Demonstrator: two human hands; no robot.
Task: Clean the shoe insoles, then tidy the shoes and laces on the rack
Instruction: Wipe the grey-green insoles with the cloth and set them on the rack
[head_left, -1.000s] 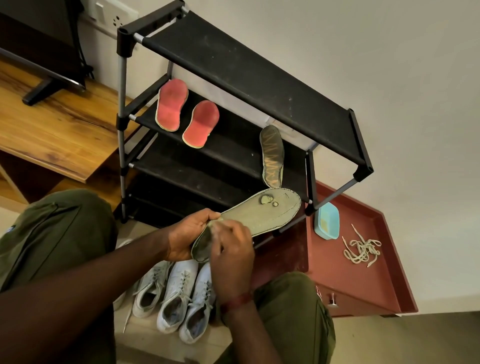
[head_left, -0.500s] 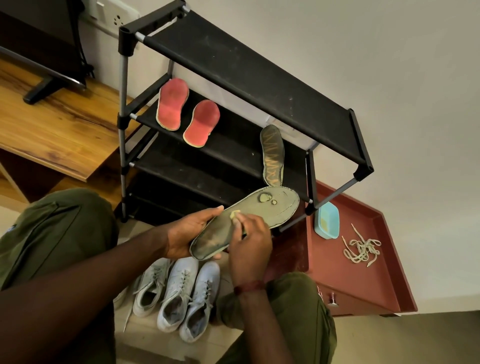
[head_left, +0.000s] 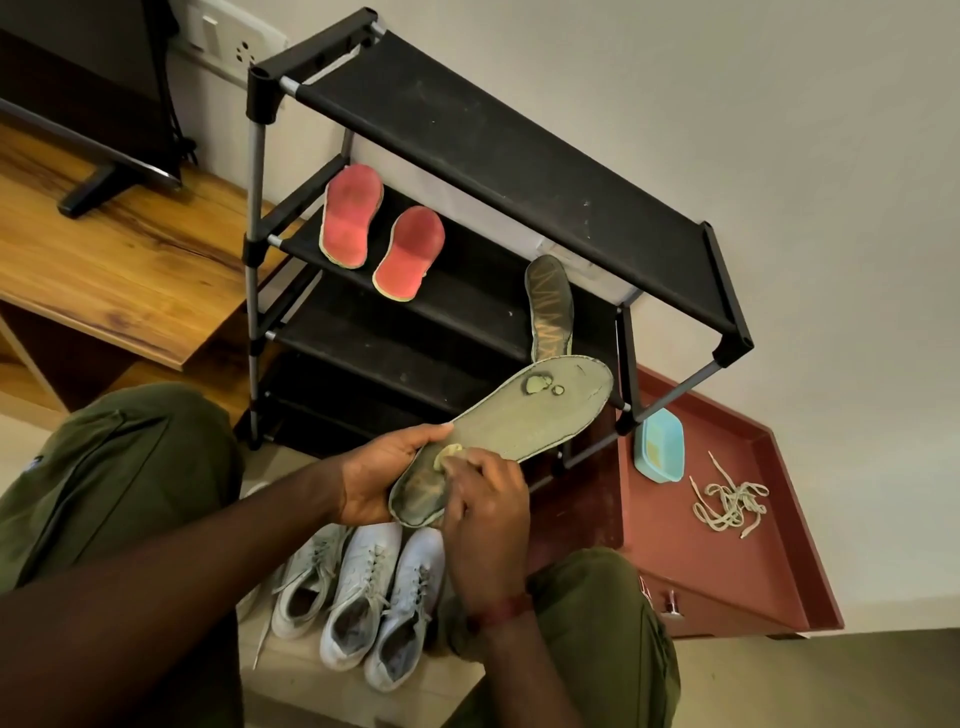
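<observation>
green insole (head_left: 524, 415) in left hand (head_left: 379, 473); right hand (head_left: 488, 525) pinches pale wad (head_left: 450, 451) against it.

Back toward the heel.
Dragged down the green insole (head_left: 524, 415) with the pale wipe (head_left: 448, 453) under the right hand (head_left: 485, 514).

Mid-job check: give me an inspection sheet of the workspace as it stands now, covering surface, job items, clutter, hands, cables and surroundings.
Surface: black shoe rack, top shelf speckled with dust.
Job's things: green insole in hand, worn patch near the toe; red insoles and a dark insole on the second shelf; white sneakers on the floor; loose laces on the maroon cabinet top.
Clutter: small blue container beside the laces.
Hands: left hand holds the green insole near its heel; right hand pinches a small pad against it.
Cables: dark cable behind the TV.
Surroundings: wooden table, wall socket.
</observation>
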